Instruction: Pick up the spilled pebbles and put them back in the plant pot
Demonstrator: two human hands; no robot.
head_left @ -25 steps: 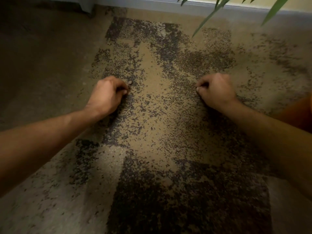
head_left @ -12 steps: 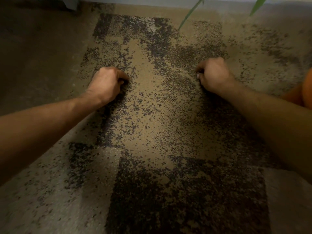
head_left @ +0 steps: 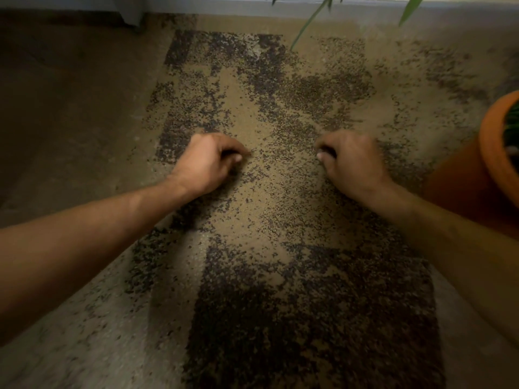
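My left hand [head_left: 207, 161] rests knuckles-up on the speckled carpet [head_left: 269, 220], fingers curled shut against the thumb. My right hand [head_left: 351, 161] lies a short way to its right, also closed, with a dark bit pinched between thumb and forefinger. What each fist holds is mostly hidden. No loose pebbles stand out from the carpet's dark flecks. The orange plant pot [head_left: 463, 192] stands at the right edge, just right of my right forearm, with only part of its rim in view.
Green plant leaves [head_left: 306, 23] hang over the far part of the carpet. A grey baseboard [head_left: 224, 2] runs along the top. A pale upright post [head_left: 127, 9] stands at the top left. Plain brown floor [head_left: 70, 108] lies to the left.
A small pebble at my left fingertips a second ago is gone from sight, and that hand has closed and shifted right. More of the orange pot now shows at the right.
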